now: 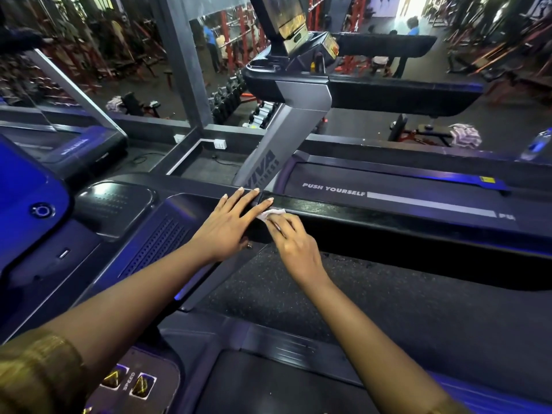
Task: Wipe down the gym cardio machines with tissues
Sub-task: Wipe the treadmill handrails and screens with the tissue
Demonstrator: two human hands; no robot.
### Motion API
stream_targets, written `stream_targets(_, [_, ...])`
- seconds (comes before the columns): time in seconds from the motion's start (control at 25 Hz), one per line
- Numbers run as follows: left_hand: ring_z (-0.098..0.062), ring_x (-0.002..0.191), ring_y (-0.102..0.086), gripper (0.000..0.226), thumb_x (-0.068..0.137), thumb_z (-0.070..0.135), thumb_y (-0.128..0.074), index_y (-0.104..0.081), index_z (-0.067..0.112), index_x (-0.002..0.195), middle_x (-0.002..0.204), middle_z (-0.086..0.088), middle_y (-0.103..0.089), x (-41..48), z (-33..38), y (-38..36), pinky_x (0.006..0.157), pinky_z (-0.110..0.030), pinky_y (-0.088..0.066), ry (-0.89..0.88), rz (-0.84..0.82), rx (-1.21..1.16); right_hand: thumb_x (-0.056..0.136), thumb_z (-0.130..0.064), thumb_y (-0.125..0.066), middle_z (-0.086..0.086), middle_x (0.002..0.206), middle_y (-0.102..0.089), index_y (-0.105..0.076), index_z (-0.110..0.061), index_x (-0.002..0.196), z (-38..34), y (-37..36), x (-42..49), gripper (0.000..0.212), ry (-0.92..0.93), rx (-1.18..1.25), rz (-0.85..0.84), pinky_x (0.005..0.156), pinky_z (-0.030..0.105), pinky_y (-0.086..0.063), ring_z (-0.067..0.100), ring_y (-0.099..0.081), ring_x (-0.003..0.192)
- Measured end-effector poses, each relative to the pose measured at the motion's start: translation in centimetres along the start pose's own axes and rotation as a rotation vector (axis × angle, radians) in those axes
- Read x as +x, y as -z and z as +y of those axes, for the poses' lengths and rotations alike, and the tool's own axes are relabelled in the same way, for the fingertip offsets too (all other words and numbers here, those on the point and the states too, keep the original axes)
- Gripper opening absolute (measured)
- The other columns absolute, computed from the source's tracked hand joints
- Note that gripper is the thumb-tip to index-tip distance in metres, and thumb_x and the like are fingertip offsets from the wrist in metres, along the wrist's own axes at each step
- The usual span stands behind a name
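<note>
My left hand lay flat on the black rail of the treadmill, palm down. Its fingers were straight and spread, and the fingertips reached over the rail's far edge. It gripped nothing.

My right hand was just beside it, to the right, with its fingers curled down onto a white tissue. The tissue sat crumpled on top of the rail, pressed there under my right fingertips. A small part of it showed between the two hands, touching the side of my left little finger. I could not tell how much of it was tucked under my right hand.

The rail ran off to the right from where I held the tissue, and its top looked glossy. To the left of my hands was the console, with a dotted grille. The SPEED buttons sat low beneath my left forearm, near my gold sleeve.

Beyond the rail stood a second treadmill, marked PUSH YOURSELF. Its grey post rose just past my left fingertips. Farther back were dumbbells on a rack, a bunched cloth and, at the far right edge, a bottle.
</note>
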State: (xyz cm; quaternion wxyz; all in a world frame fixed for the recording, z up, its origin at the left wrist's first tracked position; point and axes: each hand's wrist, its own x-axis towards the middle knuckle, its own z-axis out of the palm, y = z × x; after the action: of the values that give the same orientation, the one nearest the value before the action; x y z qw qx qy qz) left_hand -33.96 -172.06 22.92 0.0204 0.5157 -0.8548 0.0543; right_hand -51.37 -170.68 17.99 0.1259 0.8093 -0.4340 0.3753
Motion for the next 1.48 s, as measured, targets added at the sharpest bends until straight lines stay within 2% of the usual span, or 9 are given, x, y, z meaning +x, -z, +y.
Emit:
stream_targets(0.2, [-0.029,0.148,0.001,0.095,0.084,0.018,-0.061,0.009,0.033,0.148,0.161,-0.004,-0.001,0.0,0.1,0.1,0.118,-0.044,-0.005,0.012,-0.013,0.018,0.082,-0.011,-0.051,-0.002,0.109,-0.052,-0.070,-0.004,0.101,0.6,-0.8,-2.0,0.028,0.019,-0.010,0.001,0.055,0.015,-0.049,0.011,-0.050,0.095])
stream_targets(0.32, [-0.029,0.148,0.000,0.095,0.084,0.019,-0.061,0.009,0.033,0.148,0.161,-0.004,-0.002,0.0,0.1,0.1,0.118,-0.045,-0.006,0.014,-0.010,0.041,0.080,-0.010,-0.043,0.001,0.106,-0.063,-0.069,-0.004,0.103,1.4,-1.5,-4.7,0.036,-0.021,-0.036,-0.154,0.046,0.021,-0.053,0.014,-0.044,0.101])
stream_targets(0.6, [-0.031,0.147,-0.003,0.098,0.084,0.031,-0.062,0.013,0.032,0.147,0.160,-0.008,-0.003,-0.1,0.5,0.4,0.118,-0.045,-0.007,-0.021,-0.007,0.075,0.077,0.004,-0.041,0.006,0.105,-0.067,-0.069,-0.003,0.106,1.3,3.4,-1.3,0.041,-0.254,0.018,0.151,0.072,0.023,-0.051,0.018,-0.048,0.098])
stream_targets(0.8, [-0.026,0.148,0.002,0.089,0.089,0.036,-0.059,0.005,0.030,0.150,0.161,-0.005,-0.001,1.2,3.6,1.0,0.118,-0.042,0.000,-0.081,0.021,0.003,0.063,-0.002,-0.057,0.005,0.102,-0.070,-0.070,-0.004,0.105,1.7,4.9,1.0,0.044,-0.260,-0.136,-0.106,0.062,0.023,-0.054,0.022,-0.063,0.094])
stream_targets(1.0, [-0.023,0.148,0.006,0.080,0.094,0.044,-0.049,0.003,0.030,0.152,0.161,-0.002,0.004,4.4,8.1,0.8,0.118,-0.041,0.006,-0.139,0.047,0.010,0.089,0.003,-0.046,0.004,0.137,-0.051,-0.046,-0.007,0.137,6.4,9.0,-1.3,0.048,-0.445,-0.218,-0.221,0.095,0.028,-0.041,0.023,-0.041,0.126])
stream_targets(1.16, [-0.023,0.148,0.005,0.083,0.093,0.051,-0.047,0.009,0.031,0.151,0.161,-0.001,0.003,5.5,9.8,-0.2,0.118,-0.043,0.005,-0.163,0.055,0.018,0.061,0.023,-0.059,0.012,0.107,-0.068,-0.065,0.002,0.113,9.4,12.4,-4.3,0.056,-0.522,-0.278,-0.079,0.072,0.031,-0.055,0.031,-0.062,0.096])
stream_targets(1.28, [-0.027,0.147,-0.010,0.089,0.087,0.050,-0.058,0.000,0.032,0.152,0.160,-0.004,-0.014,5.6,9.5,-1.2,0.118,-0.045,-0.004,-0.180,0.126,-0.037,0.071,0.016,-0.049,0.013,0.108,-0.068,-0.065,0.002,0.111,9.7,13.1,-4.2,0.046,-0.619,-0.283,-0.024,0.080,0.030,-0.051,0.030,-0.057,0.101])
stream_targets(1.4, [-0.031,0.140,-0.033,0.097,0.074,0.047,-0.073,-0.013,0.029,0.148,0.152,-0.007,-0.036,5.6,9.3,-1.7,0.112,-0.049,-0.021,-0.211,0.180,-0.029,0.066,0.002,-0.046,0.006,0.098,-0.071,-0.072,-0.004,0.100,5.7,10.8,-2.9,0.043,-0.430,-0.249,-0.025,0.071,0.021,-0.051,0.018,-0.058,0.095])
stream_targets(1.48, [-0.031,0.138,-0.035,0.098,0.071,0.045,-0.076,-0.014,0.028,0.146,0.150,-0.007,-0.038,5.6,9.2,-1.9,0.111,-0.049,-0.022,-0.213,0.184,-0.036,0.058,0.006,-0.070,0.005,0.102,-0.071,-0.071,-0.004,0.104,4.5,9.7,-3.2,0.047,-0.344,-0.218,-0.123,0.061,0.021,-0.054,0.019,-0.064,0.094])
